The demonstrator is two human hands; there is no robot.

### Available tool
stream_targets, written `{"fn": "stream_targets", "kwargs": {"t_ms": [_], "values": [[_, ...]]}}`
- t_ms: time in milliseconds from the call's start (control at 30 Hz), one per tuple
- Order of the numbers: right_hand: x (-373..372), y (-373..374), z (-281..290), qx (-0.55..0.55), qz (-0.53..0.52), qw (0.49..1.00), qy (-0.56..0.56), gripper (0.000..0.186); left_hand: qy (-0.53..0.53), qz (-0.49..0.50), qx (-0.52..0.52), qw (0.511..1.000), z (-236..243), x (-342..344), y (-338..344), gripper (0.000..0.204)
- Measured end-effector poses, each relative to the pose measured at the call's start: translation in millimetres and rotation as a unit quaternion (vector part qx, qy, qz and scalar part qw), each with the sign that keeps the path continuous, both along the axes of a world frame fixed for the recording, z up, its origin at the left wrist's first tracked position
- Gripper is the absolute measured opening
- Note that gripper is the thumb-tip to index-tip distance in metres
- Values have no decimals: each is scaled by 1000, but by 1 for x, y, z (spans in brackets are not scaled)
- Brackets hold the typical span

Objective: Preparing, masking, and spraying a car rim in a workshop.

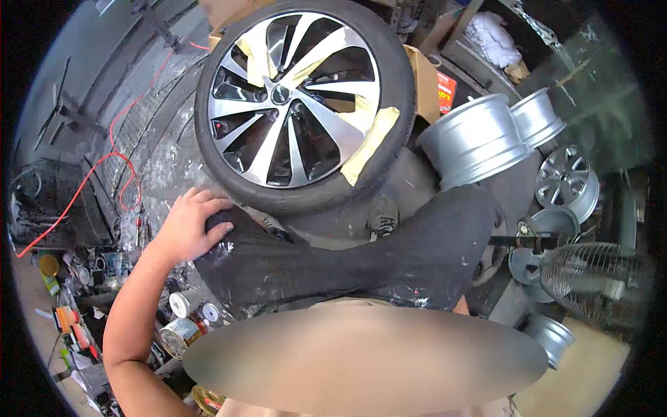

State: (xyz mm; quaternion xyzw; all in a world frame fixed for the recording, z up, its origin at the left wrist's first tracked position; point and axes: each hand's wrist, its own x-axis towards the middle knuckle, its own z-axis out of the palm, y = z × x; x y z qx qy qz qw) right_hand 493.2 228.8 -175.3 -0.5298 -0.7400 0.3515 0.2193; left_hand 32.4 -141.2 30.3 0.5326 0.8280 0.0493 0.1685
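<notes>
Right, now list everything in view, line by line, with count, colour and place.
tyred wheel: one, black tyre, silver-and-black rim, top centre
masking strips: several, pale yellow, on the wheel
bare rims: at least five, silver, right side
fan: one, dark cage, right
cardboard: at least one piece, brown, behind the wheel
red package: one, red, beside the cardboard
crumpled cloth: one, whitish, upper right
cable: one, orange-red, left
cans: at least three, mixed colours, lower left
small clutter: uncountable, mixed colours, left edge
shoes: two, dark, below the wheel
trousers: one pair, dark, paint-spotted, centre
left hand: one, bare, on the left knee
right hand: not in view
</notes>
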Motion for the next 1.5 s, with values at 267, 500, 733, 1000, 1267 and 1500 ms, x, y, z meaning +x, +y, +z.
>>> {"fn": "stream_targets", "kwargs": {"t_ms": [267,500,733,1000,1267,1500], "values": [[-96,98,157,32,-21,990,136,37,-46,-29,12,998,-9,-23,-21,45],[-276,34,157,25,255,952,168,25,-149,-101,100,979,-34,-69,-24,39],[-370,20,103,-127,618,775,-28,34,-215,-112,127,962,-51,-116,-37,35],[-434,36,72,-173,678,714,-22,49,-295,-81,128,943,-68,-158,-25,37],[-438,24,81,-278,669,685,-78,56,-365,-83,126,918,-59,-151,-19,44],[-408,-9,74,-310,634,703,-86,50,-408,-64,113,904,-46,-106,-25,46]]}}
